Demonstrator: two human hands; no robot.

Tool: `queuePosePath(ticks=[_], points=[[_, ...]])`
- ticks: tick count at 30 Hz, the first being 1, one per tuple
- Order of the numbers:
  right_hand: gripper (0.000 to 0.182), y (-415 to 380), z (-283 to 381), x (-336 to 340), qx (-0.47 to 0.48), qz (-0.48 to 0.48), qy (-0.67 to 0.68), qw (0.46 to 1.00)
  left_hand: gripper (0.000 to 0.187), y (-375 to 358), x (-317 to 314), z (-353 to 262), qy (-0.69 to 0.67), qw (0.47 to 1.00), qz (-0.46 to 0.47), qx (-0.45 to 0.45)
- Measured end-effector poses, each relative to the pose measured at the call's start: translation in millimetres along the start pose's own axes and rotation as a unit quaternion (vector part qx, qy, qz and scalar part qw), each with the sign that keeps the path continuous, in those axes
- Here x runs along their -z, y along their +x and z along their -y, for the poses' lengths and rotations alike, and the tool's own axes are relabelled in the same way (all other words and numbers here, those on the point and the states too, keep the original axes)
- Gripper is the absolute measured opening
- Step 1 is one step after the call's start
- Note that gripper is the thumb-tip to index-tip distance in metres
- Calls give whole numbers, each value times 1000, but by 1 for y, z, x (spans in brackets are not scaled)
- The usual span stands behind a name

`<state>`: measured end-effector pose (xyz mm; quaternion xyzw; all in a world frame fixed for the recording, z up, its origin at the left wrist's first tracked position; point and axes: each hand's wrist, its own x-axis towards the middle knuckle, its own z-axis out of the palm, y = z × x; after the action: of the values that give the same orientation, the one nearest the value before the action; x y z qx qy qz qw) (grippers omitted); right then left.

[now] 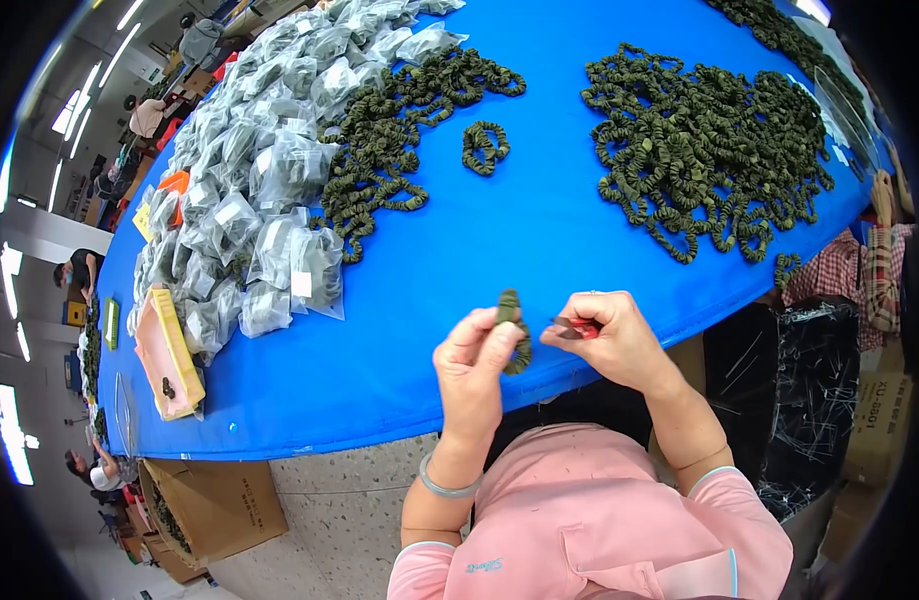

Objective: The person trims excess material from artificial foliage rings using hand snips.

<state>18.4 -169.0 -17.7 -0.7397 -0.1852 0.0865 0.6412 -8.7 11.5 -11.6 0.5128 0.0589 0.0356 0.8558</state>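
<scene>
Pinched between the thumb and fingers of my left hand (473, 365) is a dark green scrunchie (518, 335), a ruffled fabric hair tie. My right hand (615, 340) is closed around small red-handled thread snips (578, 328), their dark tip pointing toward the scrunchie with a short gap between. Both hands are above the front edge of the blue-covered table (410, 310). A single scrunchie (485, 148) lies apart on the cloth beyond them. On the right is a large heap of green scrunchies (710, 150); a smaller heap (380, 150) lies to the left.
Many clear bags of packed scrunchies (270, 170) cover the table's left side. A pink-and-yellow tray (170, 355) stands near the left edge. Below are a cardboard box (215, 510) and a black plastic-lined container (810, 400). Other people are in the background at left.
</scene>
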Motion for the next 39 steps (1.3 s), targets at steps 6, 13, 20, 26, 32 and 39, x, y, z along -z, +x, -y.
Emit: queuePosePath(ticks=[6,13,20,26,32,39], points=[[36,0,36,27,-74,194,-21,978,17,11,16,-9,-65,998,-2,21],[26,20,6,10,-39,-3,16,999,19,20,15,0,142,971,175,73],[41,28,-5,64,-17,-415,99,904,20,148,134,-22,746,548,-134,-354],[41,13,-6,25,17,-262,99,960,17,134,102,-20,529,843,-51,-82],[29,13,-1,-1,-71,-145,150,975,16,40,32,-2,-148,968,67,189],[17,13,-6,-1,-103,17,153,983,21,18,10,7,-152,971,67,174]])
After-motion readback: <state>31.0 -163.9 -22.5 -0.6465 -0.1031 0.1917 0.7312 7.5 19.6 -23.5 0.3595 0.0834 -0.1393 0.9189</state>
